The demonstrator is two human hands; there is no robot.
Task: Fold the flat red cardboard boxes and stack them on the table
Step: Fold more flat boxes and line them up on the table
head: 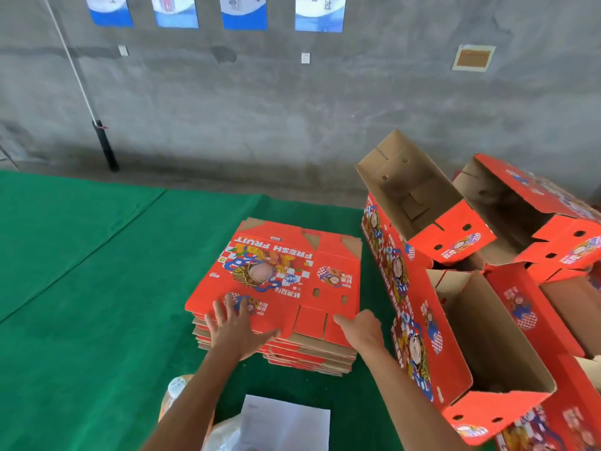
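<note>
Bare grey concrete wall (292,102) – blue-and-white posters (319,13) above – behind a green-clothed table (81,271)

The fingers of the right hand (359,328) curl under the near edge of the top flat box (276,275), out of sight. The folded boxes (494,307) run off the right edge, so their count is unclear. A bottle (175,390) hides partly behind the left forearm, and a white sheet (286,424) is cut by the bottom edge. The wall posters (244,11) are cropped at the top, their print too blurred to read.
</note>
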